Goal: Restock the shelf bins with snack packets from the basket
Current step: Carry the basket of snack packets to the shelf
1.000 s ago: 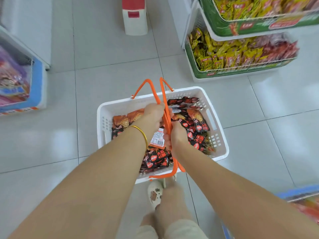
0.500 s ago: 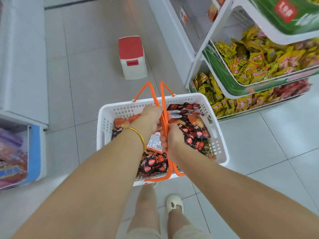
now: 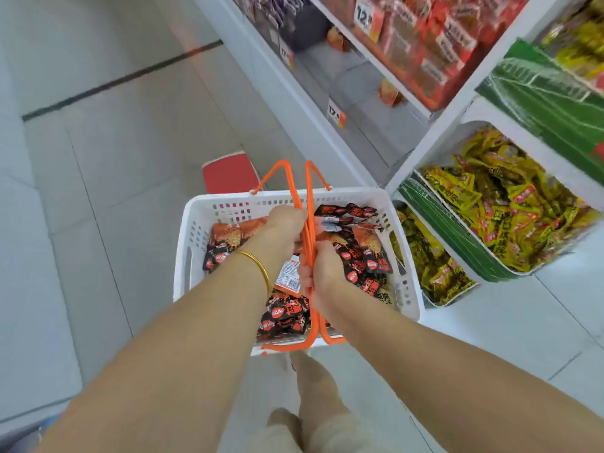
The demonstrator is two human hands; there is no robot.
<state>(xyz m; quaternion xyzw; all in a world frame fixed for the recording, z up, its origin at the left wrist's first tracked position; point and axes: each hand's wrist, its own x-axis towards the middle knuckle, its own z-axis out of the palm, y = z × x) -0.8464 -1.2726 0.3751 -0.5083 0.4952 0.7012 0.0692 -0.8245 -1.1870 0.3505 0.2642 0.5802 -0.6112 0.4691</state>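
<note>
Basket (image 3: 183, 256) centre, packets (image 3: 366, 259) in it; handles (image 3: 287, 178) meet above packets, left hand (image 3: 286, 222) gripping them at 11 o'clock of right hand (image 3: 323, 268); stool (image 3: 228, 174) behind basket, 11 o'clock; bins (image 3: 457, 237) just beside basket, 3 o'clock; shelves (image 3: 369, 93) beyond, 1 o'clock.

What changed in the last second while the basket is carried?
The basket was carried forward to the shelf bins, now at its right; the red stool is just beyond it. Left hand and right hand keep their grip on the orange handles; packets stay inside.
</note>
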